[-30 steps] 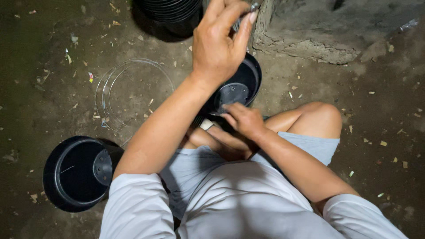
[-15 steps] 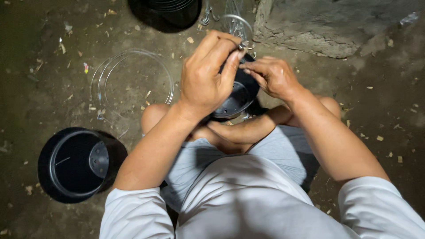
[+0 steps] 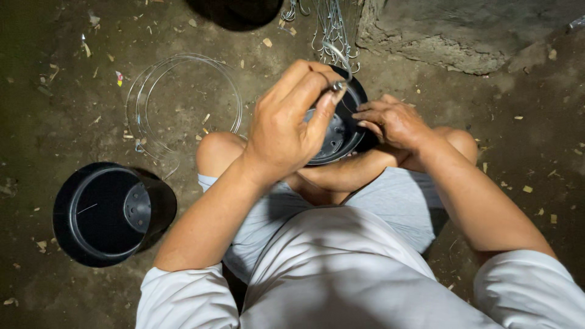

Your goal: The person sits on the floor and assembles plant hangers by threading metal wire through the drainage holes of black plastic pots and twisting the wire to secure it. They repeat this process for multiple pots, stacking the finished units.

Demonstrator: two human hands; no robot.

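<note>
A black plastic pot (image 3: 335, 137) with holes in its base rests between my knees. My left hand (image 3: 286, 128) is over its near left side and pinches a thin metal wire hook (image 3: 337, 83) between thumb and fingers, at the pot's far rim. My right hand (image 3: 396, 125) grips the pot's right rim, its fingers pointing at the hook. A bunch of wire hooks (image 3: 332, 30) hangs just above the pot.
A second black pot (image 3: 106, 213) lies on the dirt floor at the left. A coil of clear wire (image 3: 183, 100) lies beyond my left knee. A dark stack of pots (image 3: 237, 12) stands at the top edge, a rough concrete block (image 3: 463, 30) at the top right.
My left hand has come down from the hanging bunch with a wire hook to the pot's rim. My right hand has moved up from my lap to the pot's right rim.
</note>
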